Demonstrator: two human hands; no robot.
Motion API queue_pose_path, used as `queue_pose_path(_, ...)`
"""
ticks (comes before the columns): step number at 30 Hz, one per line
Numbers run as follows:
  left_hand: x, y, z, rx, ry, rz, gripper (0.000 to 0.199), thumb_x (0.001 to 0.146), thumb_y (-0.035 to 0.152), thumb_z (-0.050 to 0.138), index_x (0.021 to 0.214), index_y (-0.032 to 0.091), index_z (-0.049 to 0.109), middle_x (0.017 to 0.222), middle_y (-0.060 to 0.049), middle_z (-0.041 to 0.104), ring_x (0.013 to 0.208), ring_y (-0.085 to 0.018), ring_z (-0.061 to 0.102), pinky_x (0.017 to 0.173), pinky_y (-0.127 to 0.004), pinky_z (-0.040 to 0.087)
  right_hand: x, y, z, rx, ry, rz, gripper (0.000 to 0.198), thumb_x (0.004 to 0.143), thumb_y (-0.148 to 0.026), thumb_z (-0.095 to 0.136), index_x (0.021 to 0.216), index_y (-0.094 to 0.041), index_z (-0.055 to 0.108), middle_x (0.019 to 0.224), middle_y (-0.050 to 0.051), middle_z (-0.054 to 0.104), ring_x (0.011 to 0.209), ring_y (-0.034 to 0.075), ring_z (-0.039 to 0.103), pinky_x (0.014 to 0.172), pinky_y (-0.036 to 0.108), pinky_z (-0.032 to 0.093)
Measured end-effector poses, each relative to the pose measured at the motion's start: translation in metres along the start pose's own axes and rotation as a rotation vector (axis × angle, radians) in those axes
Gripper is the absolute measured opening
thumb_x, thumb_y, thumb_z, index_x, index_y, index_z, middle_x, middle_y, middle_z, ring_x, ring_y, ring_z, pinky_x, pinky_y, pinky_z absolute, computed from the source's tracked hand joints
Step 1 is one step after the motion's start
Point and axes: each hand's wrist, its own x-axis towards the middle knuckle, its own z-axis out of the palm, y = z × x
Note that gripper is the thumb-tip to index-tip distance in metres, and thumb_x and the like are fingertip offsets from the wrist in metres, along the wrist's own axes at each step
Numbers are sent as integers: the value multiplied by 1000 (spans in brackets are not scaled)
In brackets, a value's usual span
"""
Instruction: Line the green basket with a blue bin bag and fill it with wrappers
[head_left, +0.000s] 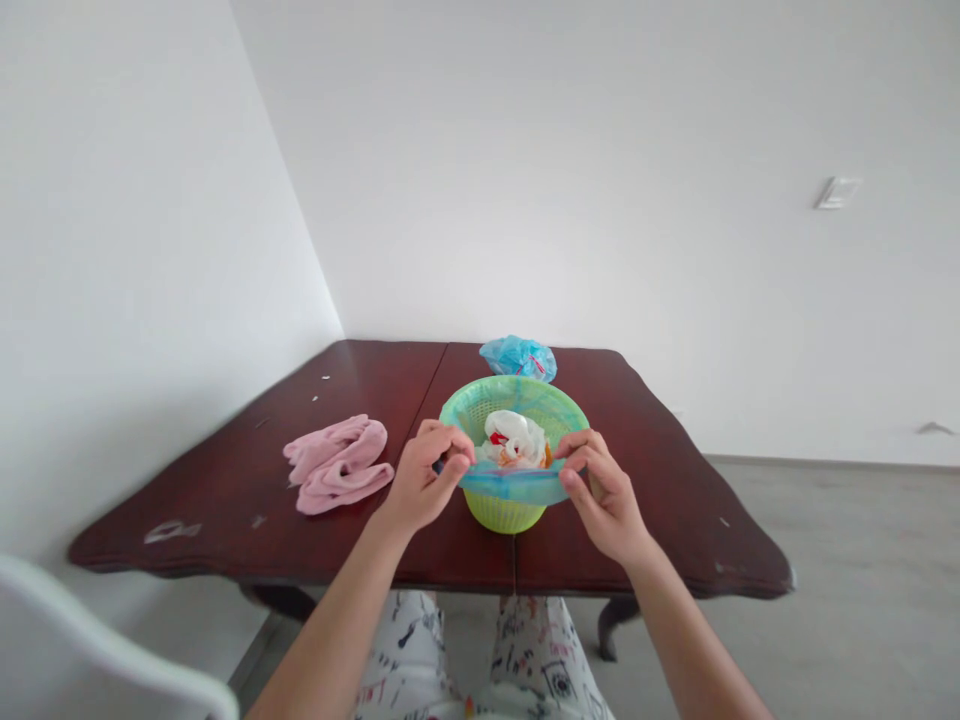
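Fingers [456, 440] of our left hand [421, 482] pinch the blue plastic liner [517, 486] at eight o'clock on the green mesh basket [504, 515], our right hand [611, 500] at four; its edge runs crosswise between them through six, equally near both.

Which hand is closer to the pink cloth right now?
Left. The left hand, at the left side of the green basket, is just right of the pink cloth; the right hand is farther away, at the basket's right side.
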Motion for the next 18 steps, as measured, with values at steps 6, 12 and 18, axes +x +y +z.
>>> queue_pose_path(6, 28, -40, -28, 201, -189, 92, 80, 88, 102, 75, 75, 24, 65, 69, 1, 68, 69, -21, 54, 82, -41, 42, 10, 28, -42, -422, -64, -2, 41, 119, -42, 66, 83, -23, 62, 121, 8, 73, 111, 28, 62, 102, 49, 43)
queue_pose_path(12, 41, -68, -46, 230, -182, -42, 93, 76, 116, 64, 70, 23, 61, 72, -1, 63, 78, -24, 55, 77, -36, 39, 11, 94, -74, -370, -52, 126, 57, 117, -69, 62, 82, -23, 64, 104, 8, 69, 89, 24, 63, 80, 40, 52)
queue_pose_path(18, 55, -83, -61, 194, -138, -119, 93, 81, 115, 63, 71, 23, 54, 73, 0, 58, 74, -22, 51, 72, -33, 36, 25, 120, -62, 4, 86, 504, 73, 101, -95, 66, 96, -24, 75, 81, 4, 70, 70, 22, 63, 63, 35, 54)
